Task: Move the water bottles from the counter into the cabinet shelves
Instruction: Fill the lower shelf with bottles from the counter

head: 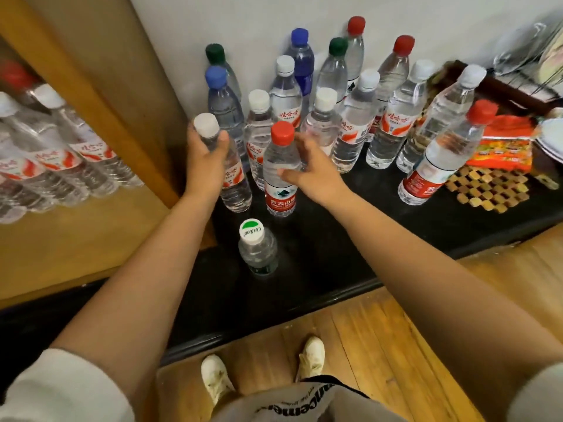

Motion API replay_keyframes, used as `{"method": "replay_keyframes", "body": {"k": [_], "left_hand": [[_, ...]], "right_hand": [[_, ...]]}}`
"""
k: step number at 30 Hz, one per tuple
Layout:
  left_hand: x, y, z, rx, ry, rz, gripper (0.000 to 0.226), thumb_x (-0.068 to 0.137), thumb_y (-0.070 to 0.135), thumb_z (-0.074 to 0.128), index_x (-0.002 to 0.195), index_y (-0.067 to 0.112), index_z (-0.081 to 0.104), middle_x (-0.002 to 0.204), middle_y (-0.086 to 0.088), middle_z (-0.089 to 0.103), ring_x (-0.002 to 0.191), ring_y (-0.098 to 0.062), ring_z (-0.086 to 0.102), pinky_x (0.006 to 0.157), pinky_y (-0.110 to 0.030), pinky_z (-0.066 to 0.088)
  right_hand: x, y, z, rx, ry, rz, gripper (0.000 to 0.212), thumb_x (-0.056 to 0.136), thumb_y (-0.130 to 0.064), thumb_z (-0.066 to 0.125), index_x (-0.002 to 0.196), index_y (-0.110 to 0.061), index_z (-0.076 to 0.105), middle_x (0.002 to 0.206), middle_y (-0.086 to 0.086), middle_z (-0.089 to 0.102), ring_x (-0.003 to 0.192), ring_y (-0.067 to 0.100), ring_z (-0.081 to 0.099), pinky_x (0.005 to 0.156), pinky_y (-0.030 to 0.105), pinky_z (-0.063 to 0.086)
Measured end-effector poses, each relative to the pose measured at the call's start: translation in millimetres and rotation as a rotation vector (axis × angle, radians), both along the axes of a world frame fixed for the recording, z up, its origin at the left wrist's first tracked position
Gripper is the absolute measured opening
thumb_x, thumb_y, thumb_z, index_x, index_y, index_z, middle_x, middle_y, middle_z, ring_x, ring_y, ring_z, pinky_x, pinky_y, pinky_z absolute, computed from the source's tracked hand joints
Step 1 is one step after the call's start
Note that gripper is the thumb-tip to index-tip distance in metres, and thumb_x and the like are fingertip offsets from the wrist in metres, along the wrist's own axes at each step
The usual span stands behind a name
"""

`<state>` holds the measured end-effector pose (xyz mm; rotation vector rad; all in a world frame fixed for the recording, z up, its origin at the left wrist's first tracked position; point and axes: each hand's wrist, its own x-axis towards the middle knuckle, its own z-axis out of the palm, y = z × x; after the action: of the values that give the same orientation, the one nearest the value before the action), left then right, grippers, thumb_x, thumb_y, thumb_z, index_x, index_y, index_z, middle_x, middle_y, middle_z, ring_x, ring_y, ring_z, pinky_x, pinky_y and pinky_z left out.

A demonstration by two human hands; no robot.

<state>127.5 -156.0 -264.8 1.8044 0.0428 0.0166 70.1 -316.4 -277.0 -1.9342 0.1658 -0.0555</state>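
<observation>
- The left hand [207,153] grips a white-capped bottle [224,166] just below the cap, fingers curled round the neck; this high hold likely suits lifting it straight up from the crowded row.
- The right hand [307,169] reaches the red-capped bottle [280,169]; its fingers wrap the shoulder, the thumb on the near side.
- Both bottles stand upright near the left edge of the table [335,239], next to the cabinet [91,86].
- Many more bottles stand along the back edge, against the wall [243,16]; a green-labelled one [257,248] stands alone toward the front edge.
- Bottles already fill the cabinet shelf [61,233], so the task appears partly done.
- The table is black and glossy; the floor [365,345] is wood.
</observation>
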Motion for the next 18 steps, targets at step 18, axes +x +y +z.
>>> {"method": "replay_keyframes", "body": {"k": [18], "left_hand": [[-69,27,-9,0.218,-0.215,0.030,0.037,0.091,0.017,0.055,0.126,0.009,0.046,0.119,0.006,0.051,0.117,-0.013,0.048,0.097,-0.028,0.041]], "right_hand": [[-28,-35,-24,-0.142,-0.073,0.144,0.070,0.079,-0.020,0.071,0.138,-0.014,0.034,0.135,0.003,0.051,0.125,0.018,0.047,0.106,0.043,0.038]]}}
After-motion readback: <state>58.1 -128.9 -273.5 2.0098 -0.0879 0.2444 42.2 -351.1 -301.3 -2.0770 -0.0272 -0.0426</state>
